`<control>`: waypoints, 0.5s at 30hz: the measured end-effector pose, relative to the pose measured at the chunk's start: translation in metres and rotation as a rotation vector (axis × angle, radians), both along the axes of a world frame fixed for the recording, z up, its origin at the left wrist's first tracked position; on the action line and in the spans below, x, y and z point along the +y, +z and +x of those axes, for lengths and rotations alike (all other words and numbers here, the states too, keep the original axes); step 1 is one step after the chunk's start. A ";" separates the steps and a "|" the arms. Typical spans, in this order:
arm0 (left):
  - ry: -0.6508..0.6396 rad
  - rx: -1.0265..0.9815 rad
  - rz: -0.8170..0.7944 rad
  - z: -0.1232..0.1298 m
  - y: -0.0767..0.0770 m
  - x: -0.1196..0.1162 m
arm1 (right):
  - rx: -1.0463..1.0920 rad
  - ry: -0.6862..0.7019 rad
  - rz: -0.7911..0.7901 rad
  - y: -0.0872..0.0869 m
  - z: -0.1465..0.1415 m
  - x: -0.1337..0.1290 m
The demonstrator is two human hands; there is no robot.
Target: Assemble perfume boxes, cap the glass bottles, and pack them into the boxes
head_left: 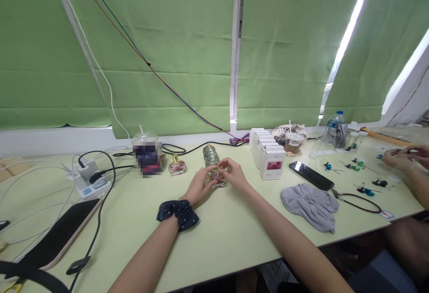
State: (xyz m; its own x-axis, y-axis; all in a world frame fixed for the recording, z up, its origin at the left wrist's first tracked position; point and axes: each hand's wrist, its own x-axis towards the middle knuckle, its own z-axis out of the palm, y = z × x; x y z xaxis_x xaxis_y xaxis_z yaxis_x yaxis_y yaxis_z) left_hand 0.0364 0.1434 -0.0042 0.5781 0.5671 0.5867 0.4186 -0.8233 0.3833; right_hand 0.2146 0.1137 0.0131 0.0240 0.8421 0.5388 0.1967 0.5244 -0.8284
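Observation:
A small round glass perfume bottle (pixel 219 181) with pinkish contents stands on the table between my hands. My left hand (pixel 198 185), with a dark dotted scrunchie on its wrist, is closed about the bottle's left side and neck. At the bottle's top, my right hand (pixel 233 175) pinches from the other side; its fingertips partly hide the neck. Directly behind stretches a row of similar clear glass bottles (pixel 210 153). Off to the left, a perfume bottle (pixel 177 167) with a gold top stands apart.
White boxes (pixel 273 168) stand in a row to the right. Nearby are a black phone (pixel 311 175) and a grey cloth (pixel 310 206). A power strip (pixel 90 181), cables and a tablet-like device (pixel 60 235) occupy the left. Another person's hands (pixel 407 156) work at far right.

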 end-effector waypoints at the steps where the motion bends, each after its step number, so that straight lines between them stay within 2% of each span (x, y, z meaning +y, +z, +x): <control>1: -0.001 0.005 0.001 0.000 0.000 0.000 | -0.004 -0.001 0.001 -0.001 0.000 0.000; 15: 0.004 0.017 0.007 0.002 0.002 -0.002 | -0.120 -0.043 0.033 -0.003 0.000 0.002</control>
